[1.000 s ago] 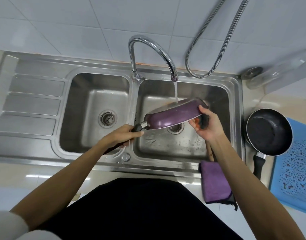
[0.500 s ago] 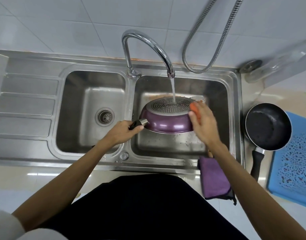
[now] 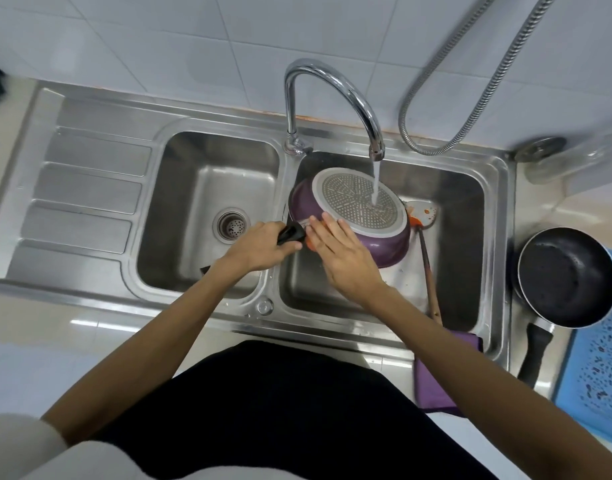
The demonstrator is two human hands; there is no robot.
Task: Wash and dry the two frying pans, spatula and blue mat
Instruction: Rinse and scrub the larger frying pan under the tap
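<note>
A purple frying pan (image 3: 387,242) is held upside down in the right basin, with tap water falling on its dotted metal base. My left hand (image 3: 263,245) grips the pan's black handle. My right hand (image 3: 342,258) holds an orange sponge (image 3: 308,242), mostly hidden under the fingers, against the pan's side next to the handle. The spatula (image 3: 426,251) lies in the same basin, its stained head past the pan and its wooden handle pointing toward me. A black frying pan (image 3: 567,275) sits on the counter at the right, partly on the blue mat (image 3: 602,372).
The curved tap (image 3: 335,95) is running over the double steel sink (image 3: 283,161), whose left basin holds nothing and has a ribbed drainboard beside it. A purple cloth (image 3: 436,379) hangs over the sink's front edge. A metal hose hangs on the tiled wall.
The pan has gone from tilted sideways to base up. My right hand slid from its far right rim to the side by the handle.
</note>
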